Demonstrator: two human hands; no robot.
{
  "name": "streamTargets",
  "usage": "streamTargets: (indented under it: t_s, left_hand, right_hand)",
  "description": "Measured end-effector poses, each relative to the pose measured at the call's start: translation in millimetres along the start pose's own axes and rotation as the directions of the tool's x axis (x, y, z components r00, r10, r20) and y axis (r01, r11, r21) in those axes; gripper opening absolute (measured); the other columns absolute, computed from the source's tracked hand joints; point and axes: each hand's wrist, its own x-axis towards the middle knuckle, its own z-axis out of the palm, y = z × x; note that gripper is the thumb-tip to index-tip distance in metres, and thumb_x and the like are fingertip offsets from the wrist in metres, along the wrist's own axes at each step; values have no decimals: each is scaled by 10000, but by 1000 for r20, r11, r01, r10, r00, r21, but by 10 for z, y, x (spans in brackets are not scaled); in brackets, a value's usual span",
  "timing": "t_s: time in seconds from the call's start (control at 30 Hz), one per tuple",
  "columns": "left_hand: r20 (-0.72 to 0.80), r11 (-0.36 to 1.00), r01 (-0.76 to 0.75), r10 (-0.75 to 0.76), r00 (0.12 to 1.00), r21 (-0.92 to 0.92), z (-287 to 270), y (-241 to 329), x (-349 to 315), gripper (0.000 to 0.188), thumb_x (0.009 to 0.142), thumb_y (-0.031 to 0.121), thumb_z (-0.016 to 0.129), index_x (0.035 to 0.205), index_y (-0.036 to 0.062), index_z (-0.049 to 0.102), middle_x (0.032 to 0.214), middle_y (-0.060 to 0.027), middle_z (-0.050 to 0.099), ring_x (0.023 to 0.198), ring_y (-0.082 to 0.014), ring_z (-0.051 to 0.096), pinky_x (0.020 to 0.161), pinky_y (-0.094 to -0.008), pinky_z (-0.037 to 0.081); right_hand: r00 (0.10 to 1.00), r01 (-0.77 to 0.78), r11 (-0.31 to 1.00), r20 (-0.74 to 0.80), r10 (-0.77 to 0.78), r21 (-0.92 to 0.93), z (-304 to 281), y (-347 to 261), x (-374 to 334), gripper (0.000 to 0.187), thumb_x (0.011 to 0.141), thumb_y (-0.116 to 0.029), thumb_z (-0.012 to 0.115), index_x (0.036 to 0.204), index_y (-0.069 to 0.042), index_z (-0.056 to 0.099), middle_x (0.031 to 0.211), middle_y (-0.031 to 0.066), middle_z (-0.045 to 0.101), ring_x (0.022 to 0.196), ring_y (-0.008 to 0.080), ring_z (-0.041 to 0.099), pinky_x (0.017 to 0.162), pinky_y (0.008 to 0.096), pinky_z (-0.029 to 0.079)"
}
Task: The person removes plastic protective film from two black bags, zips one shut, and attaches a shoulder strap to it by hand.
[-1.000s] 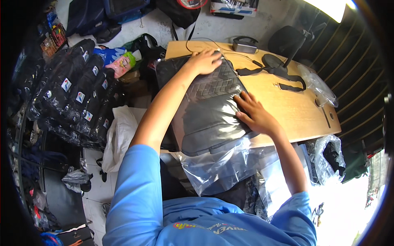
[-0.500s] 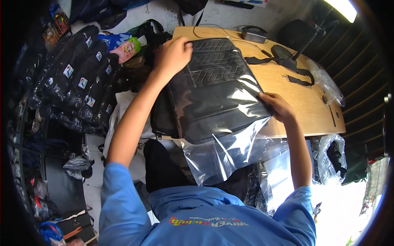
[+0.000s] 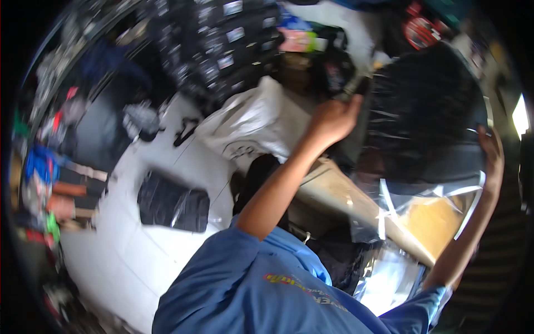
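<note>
A black bag [image 3: 425, 122] in a clear plastic sleeve [image 3: 389, 214] is held up between my two hands at the right, smeared by motion. My left hand [image 3: 336, 119] is closed, its fingertips pinching at the left edge of the sleeved bag. At the opposite edge my right hand [image 3: 490, 153] grips the bag from the side, with its fingers along the border. The sleeve's loose, shiny end hangs below the bag toward me, over the table's near edge.
The wooden table [image 3: 439, 220] is at the right, partly covered by the bag. A white sack [image 3: 256, 119] slumps beside it. Plastic-wrapped black bags [image 3: 222, 39] are piled at the back. A flat black package [image 3: 175, 203] lies on the pale floor [image 3: 117, 250], near cluttered goods [image 3: 67, 189] at the left.
My view has swung to the left, so the floor and white sack show more. The sleeved bag stays in both hands and now appears farther right, with its quilted stitching blurred.
</note>
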Motion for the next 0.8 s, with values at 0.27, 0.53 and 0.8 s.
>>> streamTargets:
  t_s: [0.27,0.53,0.8]
  left_hand:
    - [76,205,36,188,979,-978,-1062,-117,-821,416,915,360,590,1182,44,543,1012,-78,649,900,-173,635,774,-303,520]
    - [-440,337,-333,-319,839,-881,-2058,-1098,-2328,289,862,94,587,1109,-55,562,1050,-176,635,961,-245,642,860,-357,526]
    - [-645,548,-355,-548,532,-758,-2704,-3351,-3659,215,842,38,617,1054,6,607,996,-93,660,870,-208,653,761,-328,541]
  right_hand:
    - [866,483,873,105,-488,67,723,-503,1118,484,961,-339,405,1327,-38,501,1379,114,472,1336,215,360,1124,345,204]
    - [700,-193,940,711,-68,280,3520,-1891,50,554,888,-396,618,1254,7,518,979,65,624,820,103,605,666,230,494]
    - [556,-296,884,818,-148,361,3862,-1653,-535,570,934,-254,565,1384,24,354,1025,141,645,849,169,631,736,282,511]
